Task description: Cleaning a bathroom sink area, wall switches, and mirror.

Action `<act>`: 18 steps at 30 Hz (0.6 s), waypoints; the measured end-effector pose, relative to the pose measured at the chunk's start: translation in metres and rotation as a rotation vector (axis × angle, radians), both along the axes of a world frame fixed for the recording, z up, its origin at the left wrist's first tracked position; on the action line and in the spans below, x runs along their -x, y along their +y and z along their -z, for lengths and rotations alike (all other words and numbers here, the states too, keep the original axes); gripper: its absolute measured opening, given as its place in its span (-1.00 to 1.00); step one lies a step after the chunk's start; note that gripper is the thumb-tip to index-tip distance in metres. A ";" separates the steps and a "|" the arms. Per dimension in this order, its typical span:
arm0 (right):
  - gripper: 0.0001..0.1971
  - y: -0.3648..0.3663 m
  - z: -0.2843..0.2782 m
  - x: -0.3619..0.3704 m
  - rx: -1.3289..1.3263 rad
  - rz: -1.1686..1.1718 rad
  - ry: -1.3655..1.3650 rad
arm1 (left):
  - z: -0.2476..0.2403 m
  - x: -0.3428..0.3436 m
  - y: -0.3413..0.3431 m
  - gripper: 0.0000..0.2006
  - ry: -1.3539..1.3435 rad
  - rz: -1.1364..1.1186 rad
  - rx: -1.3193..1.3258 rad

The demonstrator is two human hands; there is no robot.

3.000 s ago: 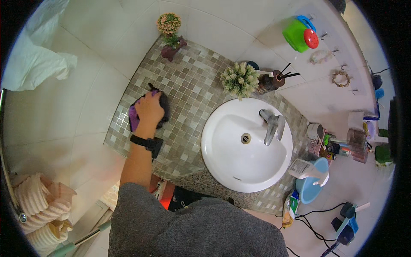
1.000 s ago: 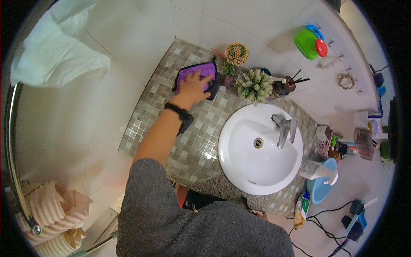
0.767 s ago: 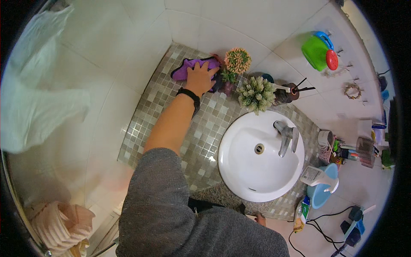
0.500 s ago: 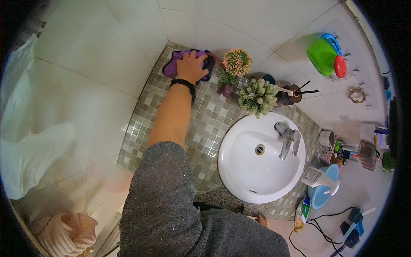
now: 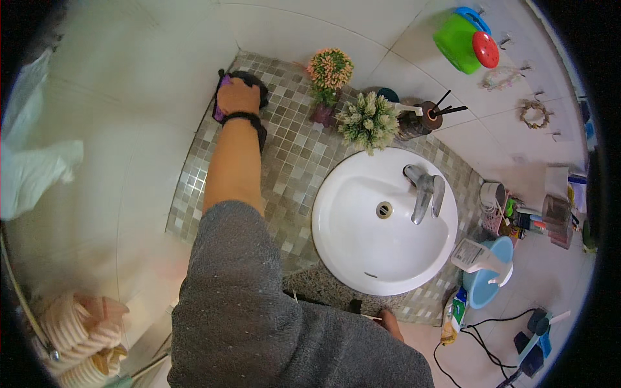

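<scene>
My left hand [image 5: 239, 97], with a black band round the wrist, is closed over a purple cloth with black edging [image 5: 223, 81]. It presses the cloth onto the tiled countertop [image 5: 284, 155] near the far left corner, and most of the cloth is hidden beneath the hand. At the counter's near edge, my right hand [image 5: 390, 323] shows only in part beside the grey sleeve, its fingers mostly hidden. To the right of the left hand stands an orange-tipped potted plant [image 5: 330, 70], with a pale green plant [image 5: 369, 121] next to it.
A white sink [image 5: 343, 239] with a metal faucet [image 5: 424, 191] is set into the counter. A reed diffuser [image 5: 430, 116] stands behind it. A spray bottle [image 5: 479, 257] and a blue basin [image 5: 482, 291] are at the right. A green watering can [image 5: 459, 45] hangs on the wall.
My left hand and the cloth have slid left along the counter, to its left edge. The fingers, spread before, are now bunched on the cloth. The view has shifted a little.
</scene>
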State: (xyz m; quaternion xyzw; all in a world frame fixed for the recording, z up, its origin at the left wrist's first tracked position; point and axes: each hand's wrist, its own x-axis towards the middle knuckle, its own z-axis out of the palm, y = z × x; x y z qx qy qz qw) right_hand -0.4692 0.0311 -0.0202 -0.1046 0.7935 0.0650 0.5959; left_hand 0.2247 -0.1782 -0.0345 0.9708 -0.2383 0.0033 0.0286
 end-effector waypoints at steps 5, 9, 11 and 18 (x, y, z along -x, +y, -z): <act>-0.61 -0.023 -0.052 -0.038 -0.016 -0.144 0.004 | -0.006 0.054 0.125 -0.37 -0.063 0.035 -0.026; -0.60 -0.033 -0.068 -0.022 -0.029 -0.166 -0.151 | -0.027 0.100 0.219 -0.34 0.079 -0.175 -0.172; -0.50 -0.043 -0.076 -0.015 -0.109 -0.294 -0.270 | -0.027 0.108 0.264 -0.35 0.057 -0.198 -0.167; -0.30 -0.012 -0.058 0.070 0.011 -0.094 -0.124 | -0.049 0.123 0.244 -0.45 0.087 -0.117 0.435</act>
